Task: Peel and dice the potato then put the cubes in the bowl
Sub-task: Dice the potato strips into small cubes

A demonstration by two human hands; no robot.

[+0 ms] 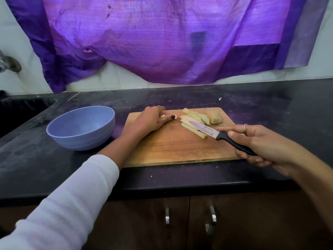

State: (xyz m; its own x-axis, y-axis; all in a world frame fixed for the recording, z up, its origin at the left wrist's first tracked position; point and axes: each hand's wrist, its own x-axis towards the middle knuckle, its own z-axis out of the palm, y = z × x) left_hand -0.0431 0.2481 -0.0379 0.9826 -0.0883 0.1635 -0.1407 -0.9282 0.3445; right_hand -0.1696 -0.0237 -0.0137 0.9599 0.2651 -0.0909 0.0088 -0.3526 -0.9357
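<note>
While the wooden cutting board lies flat on the dark desk, it serves as the landmark for all else. On its far right part lie several pale potato strips, long and peeled, fanned side by side, and just behind them at the board's far right corner sits a lump of potato or peel with brownish skin showing; which of the two it is cannot be told. Near the board's far left edge rest a few small white potato cubes, and the left hand lies over them, palm down, fingers curled around the pieces with one dark-nailed fingertip touching a cube. A white ribbed sleeve covers that arm up to the forearm.

Over the board's right side the right hand grips the black handle of a small knife, fingers wrapped round it; the blade points left toward the strips, its tip above them, and whether it touches them cannot be told. A ring shows on this hand.

Left of the board, standing on the desk just beside it, is a blue bowl, upright; no cubes show inside it. Behind the board a purple cloth hangs on the wall. Below the desk's near edge are brown cabinet doors with metal handles.
</note>
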